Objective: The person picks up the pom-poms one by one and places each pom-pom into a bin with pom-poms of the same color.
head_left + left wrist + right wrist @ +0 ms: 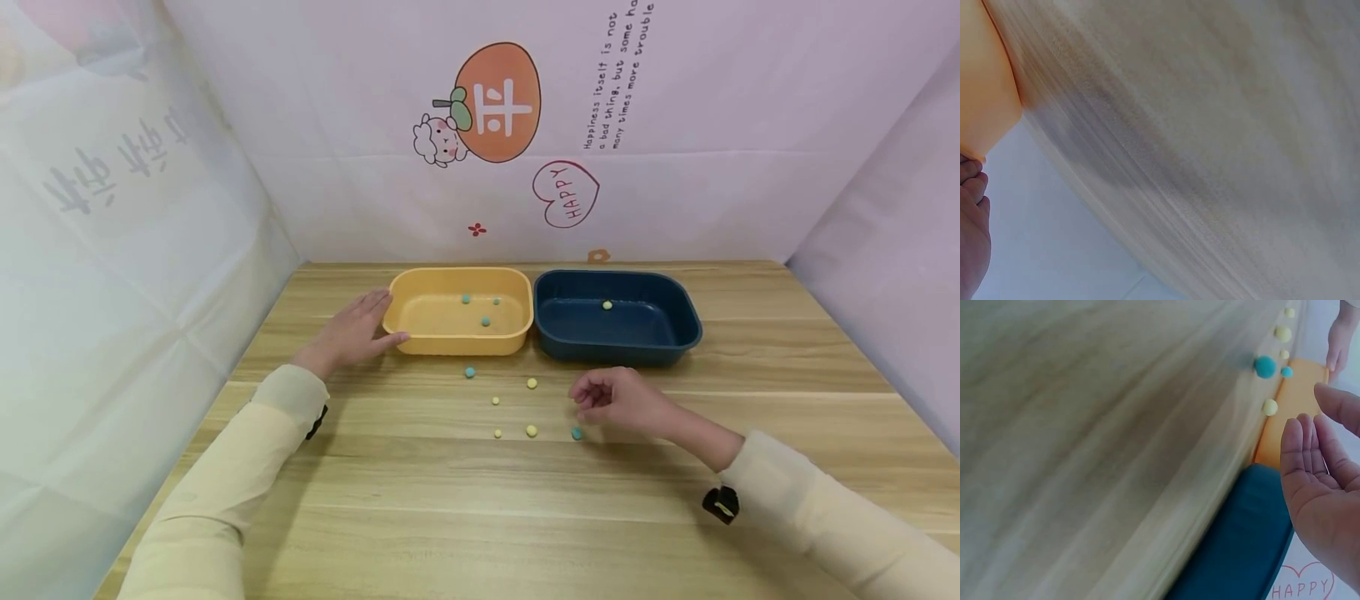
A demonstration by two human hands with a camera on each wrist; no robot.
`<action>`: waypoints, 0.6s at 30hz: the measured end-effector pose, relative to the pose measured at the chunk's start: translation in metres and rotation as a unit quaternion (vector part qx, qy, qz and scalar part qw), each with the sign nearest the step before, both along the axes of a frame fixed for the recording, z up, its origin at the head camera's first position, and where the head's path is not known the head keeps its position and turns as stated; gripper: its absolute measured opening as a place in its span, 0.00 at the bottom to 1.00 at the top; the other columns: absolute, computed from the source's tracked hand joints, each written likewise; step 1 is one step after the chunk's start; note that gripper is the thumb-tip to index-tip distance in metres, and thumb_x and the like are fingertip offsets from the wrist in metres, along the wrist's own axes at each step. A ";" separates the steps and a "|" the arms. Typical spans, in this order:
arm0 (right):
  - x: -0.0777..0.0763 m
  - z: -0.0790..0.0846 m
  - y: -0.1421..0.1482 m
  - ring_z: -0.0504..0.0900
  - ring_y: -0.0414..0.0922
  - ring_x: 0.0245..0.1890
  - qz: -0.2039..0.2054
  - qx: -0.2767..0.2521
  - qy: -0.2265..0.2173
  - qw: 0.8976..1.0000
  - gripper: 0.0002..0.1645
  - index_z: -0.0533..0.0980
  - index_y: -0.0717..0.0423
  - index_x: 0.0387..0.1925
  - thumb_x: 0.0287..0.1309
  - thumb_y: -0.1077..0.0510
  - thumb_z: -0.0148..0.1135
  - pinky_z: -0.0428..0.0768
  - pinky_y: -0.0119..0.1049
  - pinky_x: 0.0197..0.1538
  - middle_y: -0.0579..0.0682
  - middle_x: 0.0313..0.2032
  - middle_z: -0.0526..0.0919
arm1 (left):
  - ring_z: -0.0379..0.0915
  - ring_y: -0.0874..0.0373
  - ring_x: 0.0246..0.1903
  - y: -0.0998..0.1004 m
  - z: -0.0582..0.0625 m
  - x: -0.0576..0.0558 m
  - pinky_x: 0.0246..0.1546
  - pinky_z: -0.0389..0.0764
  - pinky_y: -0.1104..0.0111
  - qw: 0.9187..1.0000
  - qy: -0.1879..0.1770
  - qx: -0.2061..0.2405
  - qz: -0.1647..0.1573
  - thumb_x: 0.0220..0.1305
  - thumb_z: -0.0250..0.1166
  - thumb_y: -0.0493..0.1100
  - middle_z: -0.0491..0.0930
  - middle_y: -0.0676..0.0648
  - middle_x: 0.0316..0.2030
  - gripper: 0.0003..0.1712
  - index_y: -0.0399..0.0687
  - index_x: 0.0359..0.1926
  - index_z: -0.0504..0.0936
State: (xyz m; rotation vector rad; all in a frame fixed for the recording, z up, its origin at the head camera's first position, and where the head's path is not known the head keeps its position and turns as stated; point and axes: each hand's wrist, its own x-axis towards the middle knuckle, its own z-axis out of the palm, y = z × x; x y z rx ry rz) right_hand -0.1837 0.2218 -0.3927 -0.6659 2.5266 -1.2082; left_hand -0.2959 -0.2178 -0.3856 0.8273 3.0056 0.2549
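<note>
My left hand (352,333) rests against the left end of a yellow plastic bin (459,345), its thumb over the front rim and its fingers along the side. In the left wrist view its fingertips (974,169) touch the bin's edge. The right hand (618,402) hovers over the table in front of a navy blue bin (618,353), fingers loosely bent, with nothing between them in the right wrist view. Just below its fingertips lies a small teal ball (576,433). Yellow balls (532,431) and another teal ball (469,372) lie to its left.
Inside the yellow bin are three teal balls (486,322); one yellow ball (607,305) sits in the navy bin. Both bins stand side by side at the back of the wood-grain table (450,533), before a printed cloth backdrop (360,167). More cloth hangs at both sides.
</note>
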 end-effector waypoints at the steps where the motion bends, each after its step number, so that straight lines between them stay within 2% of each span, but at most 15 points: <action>1: 0.000 -0.001 0.000 0.79 0.46 0.35 0.003 0.002 -0.004 1.000 0.15 0.80 0.64 0.42 0.51 0.66 0.72 0.81 0.32 0.40 0.53 0.35 0.82 | 0.39 0.43 0.73 0.000 0.000 0.000 0.72 0.42 0.54 1.000 -0.001 0.000 0.001 0.68 0.49 0.70 0.47 0.35 0.74 0.54 0.31 0.74 0.49; 8: 0.001 -0.012 0.000 0.78 0.45 0.34 0.046 0.000 -0.012 0.999 0.13 0.80 0.61 0.39 0.50 0.64 0.73 0.81 0.33 0.38 0.50 0.33 0.81 | 0.40 0.43 0.73 0.000 -0.001 -0.001 0.72 0.42 0.54 1.000 0.000 -0.002 0.000 0.68 0.49 0.70 0.47 0.35 0.74 0.54 0.30 0.73 0.49; 18: 0.002 -0.020 0.000 0.77 0.45 0.32 0.063 0.008 -0.051 0.997 0.11 0.80 0.59 0.37 0.51 0.66 0.72 0.80 0.32 0.33 0.48 0.30 0.80 | 0.40 0.43 0.73 0.000 -0.002 -0.002 0.72 0.42 0.54 1.000 -0.001 -0.001 0.001 0.68 0.48 0.71 0.47 0.35 0.74 0.54 0.31 0.74 0.49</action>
